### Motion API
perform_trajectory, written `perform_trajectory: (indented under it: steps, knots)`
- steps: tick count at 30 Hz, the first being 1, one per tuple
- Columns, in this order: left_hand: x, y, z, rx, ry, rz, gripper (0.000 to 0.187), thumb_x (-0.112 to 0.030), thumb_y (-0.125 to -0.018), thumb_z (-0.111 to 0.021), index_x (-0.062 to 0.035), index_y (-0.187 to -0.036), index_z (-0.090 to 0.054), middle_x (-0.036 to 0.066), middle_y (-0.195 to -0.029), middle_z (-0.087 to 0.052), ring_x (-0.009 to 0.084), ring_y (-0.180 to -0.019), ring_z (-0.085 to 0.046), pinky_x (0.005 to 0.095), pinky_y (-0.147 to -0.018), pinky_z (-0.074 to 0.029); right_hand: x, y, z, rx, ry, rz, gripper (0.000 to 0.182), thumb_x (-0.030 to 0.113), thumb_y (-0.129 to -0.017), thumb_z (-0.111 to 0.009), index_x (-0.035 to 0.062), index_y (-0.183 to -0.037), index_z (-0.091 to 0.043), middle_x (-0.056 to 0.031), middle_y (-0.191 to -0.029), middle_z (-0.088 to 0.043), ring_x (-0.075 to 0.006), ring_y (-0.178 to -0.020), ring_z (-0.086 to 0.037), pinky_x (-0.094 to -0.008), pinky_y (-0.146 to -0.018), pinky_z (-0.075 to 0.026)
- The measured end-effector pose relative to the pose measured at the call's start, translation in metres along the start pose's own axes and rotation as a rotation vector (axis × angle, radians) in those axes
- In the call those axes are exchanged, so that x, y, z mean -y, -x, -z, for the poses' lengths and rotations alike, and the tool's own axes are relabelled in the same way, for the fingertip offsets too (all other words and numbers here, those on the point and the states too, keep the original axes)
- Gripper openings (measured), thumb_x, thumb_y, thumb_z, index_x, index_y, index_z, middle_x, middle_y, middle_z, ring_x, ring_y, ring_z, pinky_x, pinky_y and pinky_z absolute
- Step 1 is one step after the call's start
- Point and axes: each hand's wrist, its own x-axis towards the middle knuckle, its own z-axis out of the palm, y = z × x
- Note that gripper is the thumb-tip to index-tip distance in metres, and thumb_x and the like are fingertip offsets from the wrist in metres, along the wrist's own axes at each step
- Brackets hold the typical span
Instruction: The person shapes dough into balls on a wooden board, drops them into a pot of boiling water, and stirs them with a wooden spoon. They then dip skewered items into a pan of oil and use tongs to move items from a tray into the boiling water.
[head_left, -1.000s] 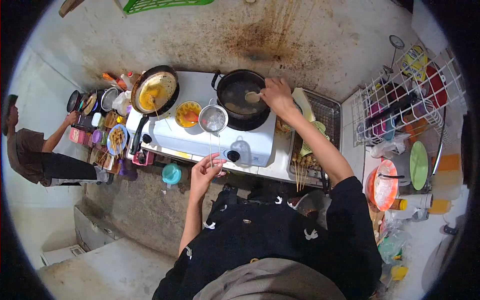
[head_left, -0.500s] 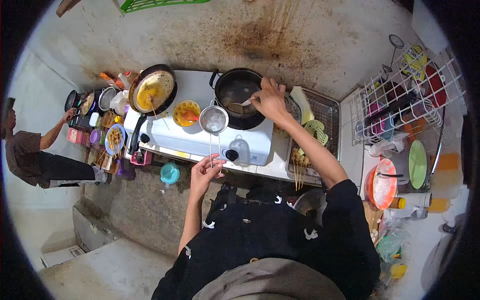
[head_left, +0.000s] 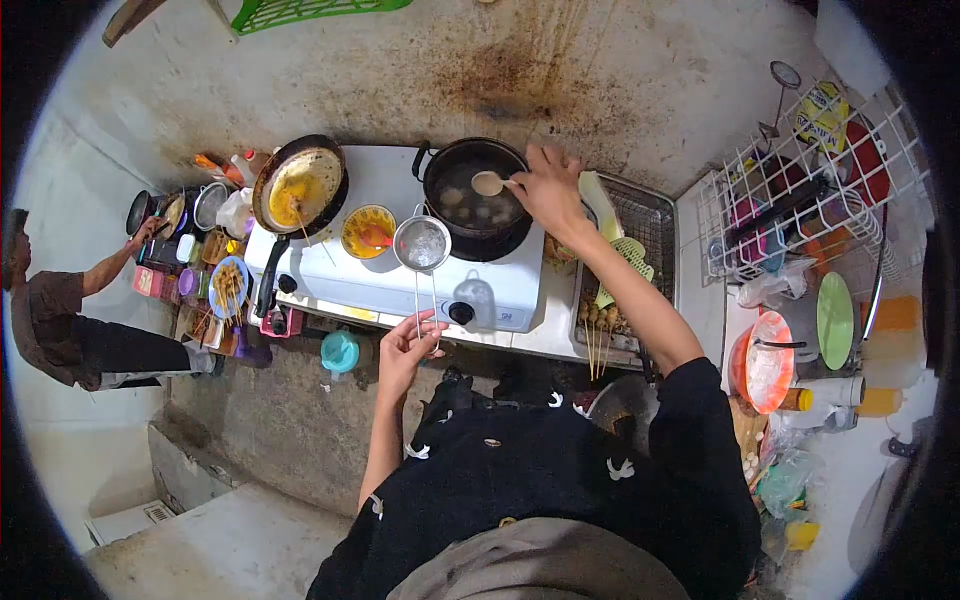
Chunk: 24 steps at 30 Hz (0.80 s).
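Note:
My left hand [head_left: 410,355] is closed on the wire handle of a small strainer [head_left: 422,243], whose bowl is over the white stove [head_left: 360,285]. My right hand [head_left: 549,190] pinches a spoon [head_left: 488,183] above the dark pot [head_left: 432,195]. Round pale pieces show in the pot's dark liquid. Just left of the strainer stands a yellow-stained bowl [head_left: 369,231] with a red utensil in it. A frying pan [head_left: 341,190] with yellow mixture and a stick sits at the stove's left.
A co-worker [head_left: 65,310] stands at far left by pans. Skewers lie on a blue plate [head_left: 230,287] there. More skewers [head_left: 600,318] rest on a rack right of the stove. Farther right are a wire basket [head_left: 800,190], an orange bowl [head_left: 767,362] and a green plate [head_left: 834,321].
The spoon has risen out of the pot's liquid, its bowl now clearly visible. My right hand has moved slightly up. My left hand still holds the strainer in nearly the same place.

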Motion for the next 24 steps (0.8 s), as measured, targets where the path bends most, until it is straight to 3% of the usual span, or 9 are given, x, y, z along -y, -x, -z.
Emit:
perform_trajectory:
  steps: [3, 6, 9, 14, 20, 24]
  knots:
    - [0.001, 0.000, 0.000, 0.005, 0.013, -0.014, 0.038, -0.005, -0.080, -0.060, 0.0045, -0.116, -0.048, 0.011, -0.097, -0.062, 0.0117, -0.086, -0.060, 0.0221, -0.064, -0.052, -0.010, 0.004, -0.022, -0.130, 0.146, 0.157, 0.012, 0.020, -0.070, -0.062, 0.0104, -0.068, -0.067, -0.0080, -0.104, -0.049, -0.0247, -0.101, -0.043, -0.0430, -0.076, -0.036]
    - [0.004, 0.001, 0.003, 0.000, 0.022, -0.031, 0.038, -0.004, -0.080, -0.059, 0.0044, -0.116, -0.048, 0.011, -0.097, -0.062, 0.0118, -0.087, -0.060, 0.0222, -0.064, -0.052, -0.014, 0.008, -0.031, -0.039, 0.094, 0.171, 0.014, 0.018, -0.070, -0.060, 0.0069, -0.065, -0.066, -0.0079, -0.104, -0.049, -0.0245, -0.099, -0.043, -0.0424, -0.077, -0.036]
    - [0.004, 0.003, 0.004, -0.010, 0.024, -0.025, 0.038, -0.003, -0.080, -0.059, 0.0047, -0.116, -0.048, 0.011, -0.096, -0.062, 0.0116, -0.086, -0.060, 0.0220, -0.064, -0.052, -0.008, 0.014, -0.022, 0.083, 0.214, 0.149, 0.015, 0.025, -0.069, -0.064, 0.0114, -0.069, -0.068, -0.0082, -0.105, -0.047, -0.0239, -0.101, -0.041, -0.0435, -0.076, -0.033]
    - [0.003, 0.004, 0.004, -0.041, 0.019, 0.002, 0.039, -0.004, -0.080, -0.060, 0.0048, -0.116, -0.048, 0.011, -0.096, -0.062, 0.0104, -0.082, -0.059, 0.0219, -0.064, -0.051, 0.002, 0.021, -0.010, 0.095, 0.073, 0.033, 0.014, 0.024, -0.063, -0.067, 0.0101, -0.067, -0.068, -0.0096, -0.100, -0.047, -0.0250, -0.101, -0.041, -0.0436, -0.076, -0.033]
    - [0.001, -0.016, 0.005, 0.023, 0.012, -0.064, 0.040, -0.004, -0.078, -0.061, 0.0043, -0.115, -0.049, 0.011, -0.096, -0.061, 0.0104, -0.077, -0.059, 0.0228, -0.065, -0.051, 0.022, 0.027, -0.010, 0.097, -0.039, -0.091, 0.014, 0.024, -0.064, -0.066, 0.0109, -0.068, -0.069, -0.0106, -0.096, -0.048, -0.0264, -0.101, -0.041, -0.0456, -0.076, -0.031]
    - [-0.011, -0.037, 0.003, 0.048, -0.074, -0.069, 0.041, -0.004, -0.078, -0.061, 0.0042, -0.116, -0.048, 0.011, -0.097, -0.061, 0.0114, -0.077, -0.059, 0.0240, -0.067, -0.051, 0.036, 0.028, -0.020, 0.157, -0.130, -0.198, 0.019, 0.029, -0.065, -0.067, 0.0108, -0.071, -0.070, -0.0121, -0.104, -0.048, -0.0285, -0.107, -0.039, -0.0457, -0.079, -0.031]
